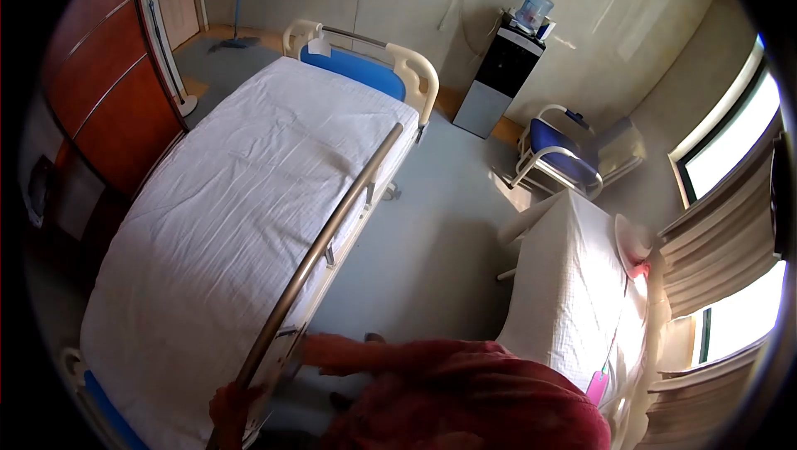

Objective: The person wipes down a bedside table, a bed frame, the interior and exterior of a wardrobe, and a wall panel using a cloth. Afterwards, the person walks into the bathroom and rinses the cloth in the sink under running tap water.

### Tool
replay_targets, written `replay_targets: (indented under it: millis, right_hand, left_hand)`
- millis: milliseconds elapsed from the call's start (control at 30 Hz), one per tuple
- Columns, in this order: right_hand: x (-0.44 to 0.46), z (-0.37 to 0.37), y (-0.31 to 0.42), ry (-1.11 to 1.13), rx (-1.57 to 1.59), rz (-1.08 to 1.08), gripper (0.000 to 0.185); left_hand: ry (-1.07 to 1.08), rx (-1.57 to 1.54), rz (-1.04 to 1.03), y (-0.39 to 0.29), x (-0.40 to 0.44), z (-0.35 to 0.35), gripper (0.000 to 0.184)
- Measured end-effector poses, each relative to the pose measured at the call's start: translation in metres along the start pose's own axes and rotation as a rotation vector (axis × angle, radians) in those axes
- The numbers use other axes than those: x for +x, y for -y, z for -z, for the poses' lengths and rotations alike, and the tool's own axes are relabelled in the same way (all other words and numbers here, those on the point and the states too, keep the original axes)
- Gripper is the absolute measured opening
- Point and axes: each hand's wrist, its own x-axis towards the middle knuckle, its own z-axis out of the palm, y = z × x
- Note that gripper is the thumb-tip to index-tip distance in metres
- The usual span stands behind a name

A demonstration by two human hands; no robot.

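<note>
A bed with a wrinkled white sheet [224, 193] fills the left and middle of the view. Along its near side runs a raised brown side rail [311, 259]. My left hand [228, 406] is wrapped round the lower end of this rail. Beside the bed frame, just right of the rail, is my right hand [320, 352]; its fingers are dark and indistinct, so I cannot tell whether they grip anything. A red sleeve [490, 375] covers my upper right arm.
A second white-covered bed [556, 284] stands at the right, with a pink tag [596, 387] and a pale hat [633, 244]. Behind are a blue chair [560, 151], a water dispenser [502, 72] and the bed's headboard [419, 76]. A wooden cabinet [108, 76] stands left.
</note>
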Motion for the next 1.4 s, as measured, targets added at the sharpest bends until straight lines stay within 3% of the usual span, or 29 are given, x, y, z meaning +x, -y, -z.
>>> replay_targets:
  millis: [100,133,167,233,267,367,433,567,633,667,700,767,833,967,1033,1067,1133,1167,1233,1267,1400]
  right_hand:
    - [-0.15,0.021,-0.061,0.168,-0.107,-0.383,0.037]
    - [-0.188,0.068,-0.055,0.189,-0.101,-0.512,0.033]
    - [-0.229,0.089,-0.051,0.209,-0.143,-0.757,0.028]
    - [-0.311,0.11,-0.049,0.14,-0.253,-1.042,0.028]
    - [-0.354,0.107,-0.051,-0.013,-0.241,-1.179,0.027]
    - [-0.436,0.099,-0.035,-0.35,-0.105,-1.617,0.03]
    - [-0.468,0.078,-0.015,-0.359,-0.07,-1.813,0.033]
    - [-0.529,-0.011,0.013,-0.066,0.005,-1.873,0.033]
    - [-0.533,-0.022,0.035,0.164,0.098,-1.811,0.034]
    - [-0.527,-0.018,0.033,0.236,0.173,-1.782,0.034]
    - [-0.523,-0.016,0.026,0.217,0.194,-1.734,0.034]
    - [-0.513,-0.005,0.005,0.13,0.204,-1.643,0.034]
    - [-0.502,0.011,-0.027,0.041,0.199,-1.541,0.034]
    - [-0.474,0.075,-0.101,-0.064,0.165,-1.421,0.034]
    - [-0.433,0.132,-0.132,-0.473,0.25,-1.82,0.033]
    - [-0.429,0.14,-0.147,-0.474,0.259,-1.833,0.033]
    - [-0.43,0.151,-0.159,-0.818,0.726,-1.986,0.034]
    - [-0.426,0.159,-0.153,-0.823,0.721,-2.002,0.034]
    - [-0.412,0.181,-0.157,-0.384,0.302,-1.809,0.037]
    - [-0.44,0.156,-0.159,-0.267,0.204,-1.759,0.038]
    - [-0.449,0.162,-0.16,-0.167,0.323,-1.784,0.036]
  left_hand:
    - [-0.018,0.142,0.048,0.013,0.013,-0.031,0.048]
    - [-0.079,0.111,0.026,-0.007,0.008,-0.025,0.048]
    - [-0.089,0.117,0.019,-0.02,0.014,-0.023,0.048]
    - [-0.024,0.018,-0.03,-0.049,0.034,-0.03,0.048]
    - [-0.149,0.191,-0.16,-0.056,0.054,-0.052,0.047]
    - [-0.272,0.095,-0.314,-0.144,0.084,-0.048,0.044]
    - [-0.389,0.102,-0.521,-0.181,0.111,-0.053,0.04]
    - [-0.348,0.13,-0.55,-0.255,0.144,-0.049,0.038]
    - [-0.42,0.064,-0.66,-0.282,0.17,-0.052,0.048]
    - [-0.359,0.094,-0.653,-0.298,0.186,-0.056,0.053]
    - [-0.414,0.108,-0.664,-0.314,0.206,-0.066,0.053]
    - [-0.417,0.14,-0.669,-0.359,0.232,-0.061,0.051]
    - [-0.472,0.149,-0.729,-0.402,0.259,-0.053,0.035]
    - [-0.452,0.147,-0.698,-0.465,0.309,-0.062,0.04]
    - [-0.387,0.166,-0.747,-0.491,0.332,-0.061,0.046]
    - [-0.396,0.172,-0.768,-0.505,0.344,-0.063,0.047]
    - [-0.347,0.165,-0.791,-0.533,0.36,-0.062,0.047]
    - [-0.334,0.159,-0.801,-0.542,0.365,-0.066,0.047]
    - [-0.24,0.088,-0.773,-0.572,0.386,-0.068,0.068]
    - [-0.264,0.082,-0.806,-0.587,0.393,-0.066,0.068]
    - [-0.207,0.047,-0.768,-0.652,0.421,-0.059,0.064]
